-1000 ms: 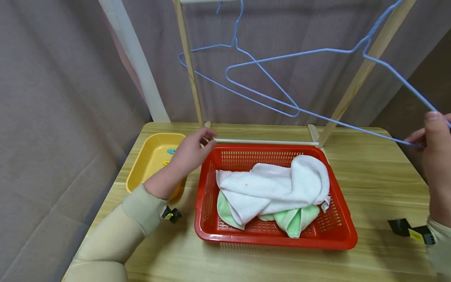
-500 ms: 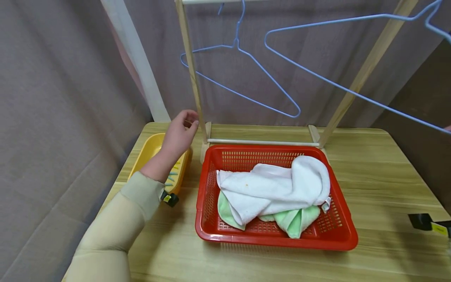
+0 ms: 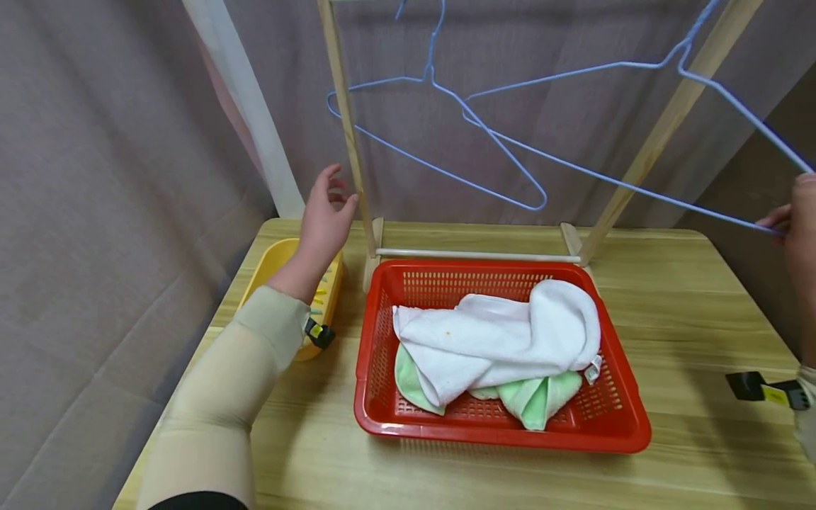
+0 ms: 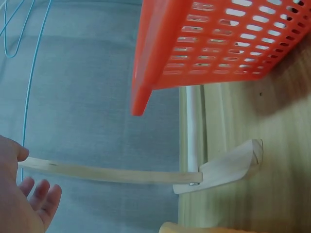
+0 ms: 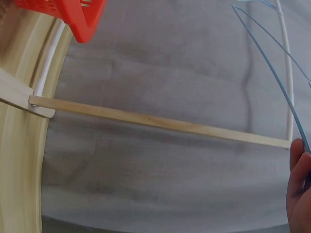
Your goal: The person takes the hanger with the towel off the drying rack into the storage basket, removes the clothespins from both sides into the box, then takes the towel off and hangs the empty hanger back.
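At the right edge of the head view, my right hand (image 3: 802, 230) grips a blue wire hanger (image 3: 685, 48) by one end. That hanger is tilted, its far corner passing visually behind a second blue wire hanger (image 3: 429, 71) on the rack. My left hand (image 3: 325, 223) is raised beside the left wooden post (image 3: 348, 134), fingers loosely bent and holding nothing. In the left wrist view the thumb and fingers of the left hand (image 4: 22, 189) lie around the post's line; contact cannot be told. The right wrist view shows the right hand (image 5: 299, 189) pinching the hanger wire.
A red basket (image 3: 503, 440) on the wooden table holds a white towel (image 3: 484, 340) and a green cloth (image 3: 538, 397) beneath. Partly behind my left forearm is a yellow tray (image 3: 264, 265) with several small coloured clips. The rack's right post (image 3: 656, 145) leans outward, in front of a grey curtain.
My right hand went out to the right with the hanger, then came partly back into view. The left hand moved left and up, away from the basket toward the left post.
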`<state>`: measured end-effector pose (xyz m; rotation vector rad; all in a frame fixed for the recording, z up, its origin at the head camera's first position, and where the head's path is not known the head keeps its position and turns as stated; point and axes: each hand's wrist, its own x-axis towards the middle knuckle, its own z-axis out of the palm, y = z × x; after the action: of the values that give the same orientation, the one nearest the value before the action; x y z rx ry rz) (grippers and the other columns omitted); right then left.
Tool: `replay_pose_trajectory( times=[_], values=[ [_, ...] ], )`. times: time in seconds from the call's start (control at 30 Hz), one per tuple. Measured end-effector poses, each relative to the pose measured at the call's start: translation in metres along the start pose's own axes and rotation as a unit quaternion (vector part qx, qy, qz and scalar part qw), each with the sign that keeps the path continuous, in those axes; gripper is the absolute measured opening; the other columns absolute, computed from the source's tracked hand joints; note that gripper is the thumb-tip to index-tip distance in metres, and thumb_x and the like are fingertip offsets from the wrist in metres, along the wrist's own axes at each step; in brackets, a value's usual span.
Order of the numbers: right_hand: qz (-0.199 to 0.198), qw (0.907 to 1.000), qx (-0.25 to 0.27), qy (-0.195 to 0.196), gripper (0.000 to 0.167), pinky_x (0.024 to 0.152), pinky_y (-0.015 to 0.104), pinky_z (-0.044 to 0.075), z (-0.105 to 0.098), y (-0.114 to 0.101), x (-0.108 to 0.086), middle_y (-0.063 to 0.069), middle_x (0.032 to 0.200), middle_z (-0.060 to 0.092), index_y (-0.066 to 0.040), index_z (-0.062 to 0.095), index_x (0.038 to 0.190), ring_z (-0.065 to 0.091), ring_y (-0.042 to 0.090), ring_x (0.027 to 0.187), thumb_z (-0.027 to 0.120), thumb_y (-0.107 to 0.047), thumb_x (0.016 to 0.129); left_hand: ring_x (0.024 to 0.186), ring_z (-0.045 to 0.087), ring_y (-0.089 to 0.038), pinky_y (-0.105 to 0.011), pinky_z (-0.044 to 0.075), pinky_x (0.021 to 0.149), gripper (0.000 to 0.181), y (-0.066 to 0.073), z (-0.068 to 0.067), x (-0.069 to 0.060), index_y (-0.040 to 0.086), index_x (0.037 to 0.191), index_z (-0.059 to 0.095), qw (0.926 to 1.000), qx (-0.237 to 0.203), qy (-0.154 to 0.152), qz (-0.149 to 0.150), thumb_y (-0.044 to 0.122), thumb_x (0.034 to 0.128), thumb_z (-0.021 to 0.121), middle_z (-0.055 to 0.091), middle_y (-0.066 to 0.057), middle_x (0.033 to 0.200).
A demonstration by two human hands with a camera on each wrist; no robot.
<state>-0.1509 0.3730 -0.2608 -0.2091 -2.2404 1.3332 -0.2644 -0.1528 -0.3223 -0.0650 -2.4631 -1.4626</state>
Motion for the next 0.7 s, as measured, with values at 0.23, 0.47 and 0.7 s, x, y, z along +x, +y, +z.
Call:
replay_pose_trajectory(
  times=[0.23, 0.47, 0.7],
  values=[
    [0.011, 0.9967, 0.026, 0.076, 0.02, 0.044, 0.011, 0.033, 0.02, -0.029, 0.002, -0.022, 0.049, 0.053, -0.025, 0.049, 0.084, 0.05, -0.008, 0.042, 0.043, -0.018, 0.102, 0.128, 0.049, -0.017, -0.029, 0.05, 0.096, 0.07, 0.001, 0.006, 0.005, 0.041, 0.153, 0.026, 0.9998, -0.012, 0.015, -0.007, 0.022, 0.0972, 0.065, 0.042, -0.001, 0.147],
    [-0.01, 0.9972, 0.014, 0.073, 0.022, 0.045, 0.011, 0.033, 0.029, -0.036, 0.011, -0.015, 0.059, 0.05, -0.027, 0.048, 0.081, 0.051, -0.008, 0.047, 0.046, -0.02, 0.102, 0.127, 0.048, -0.013, -0.031, 0.051, 0.096, 0.074, 0.014, 0.009, 0.017, 0.045, 0.153, 0.023, 0.9994, -0.027, 0.021, 0.007, 0.02, 0.0975, 0.064, 0.042, 0.005, 0.147],
    [-0.022, 0.9978, 0.024, 0.057, 0.022, 0.048, 0.008, 0.037, 0.037, -0.044, 0.017, -0.016, 0.06, 0.054, -0.026, 0.052, 0.08, 0.052, -0.006, 0.049, 0.049, -0.02, 0.101, 0.127, 0.048, -0.011, -0.034, 0.051, 0.096, 0.077, 0.028, 0.012, 0.023, 0.054, 0.151, 0.015, 0.9999, -0.012, 0.01, 0.002, 0.022, 0.0991, 0.062, 0.04, 0.007, 0.15]
  ],
)
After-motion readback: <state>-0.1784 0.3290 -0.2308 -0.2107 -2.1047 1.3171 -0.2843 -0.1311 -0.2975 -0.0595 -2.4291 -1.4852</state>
